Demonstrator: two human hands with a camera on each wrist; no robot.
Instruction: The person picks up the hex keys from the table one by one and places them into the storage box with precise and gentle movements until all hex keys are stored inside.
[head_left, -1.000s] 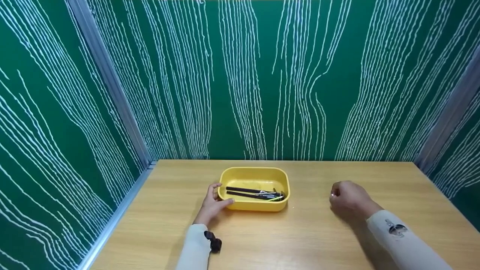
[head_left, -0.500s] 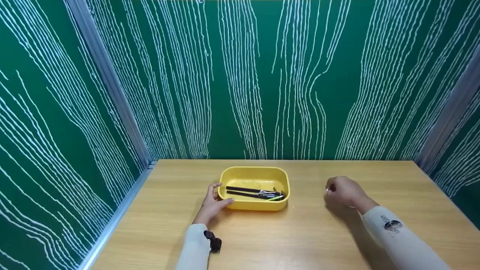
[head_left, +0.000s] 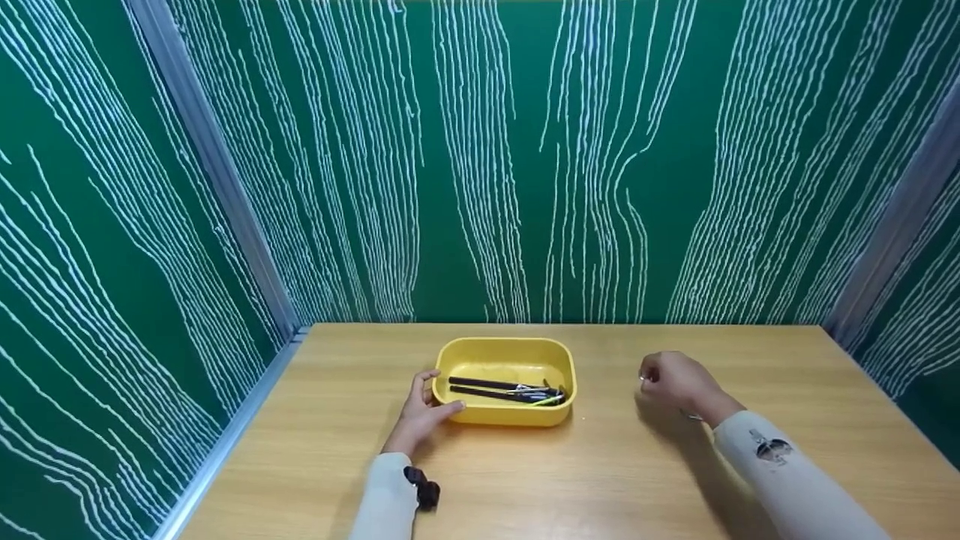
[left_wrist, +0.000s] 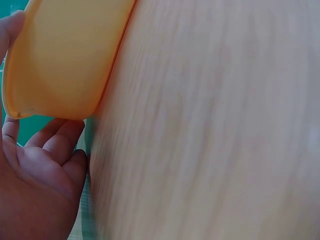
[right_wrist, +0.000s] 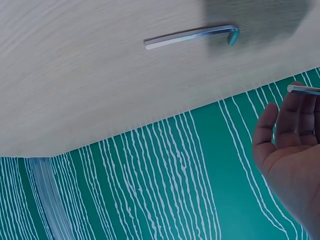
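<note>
My left hand (head_left: pixel 421 412) holds the yellow plastic tub (head_left: pixel 510 416) by its left end, thumb over the front rim and a finger at the left rim. From the left wrist, the tub (left_wrist: pixel 75 60) shows close up, with other fingers bent beneath its end. To the right of the tub, my right hand (head_left: pixel 679 381) is curled above the table. It pinches a thin shiny metal rod, probably a hex key (right_wrist: pixel 306 90), mostly hidden by the fingers. An L-shaped hex key (right_wrist: pixel 190 37) lies on the table; in the head view this hex key (head_left: pixel 691 415) shows beside the right wrist.
Inside the tub lie two slim black sticks (head_left: pixel 487 382), thin metal pieces (head_left: pixel 536 388) and a yellow-green strip (head_left: pixel 546 400). The wooden table (head_left: pixel 525 480) ends at a green wall (head_left: pixel 540 225) with white wavy lines. Metal posts (head_left: pixel 217 165) stand at the corners.
My right hand has moved left, closer to the tub, and the hex key on the table has come into sight beside the wrist. The left hand keeps its hold on the tub.
</note>
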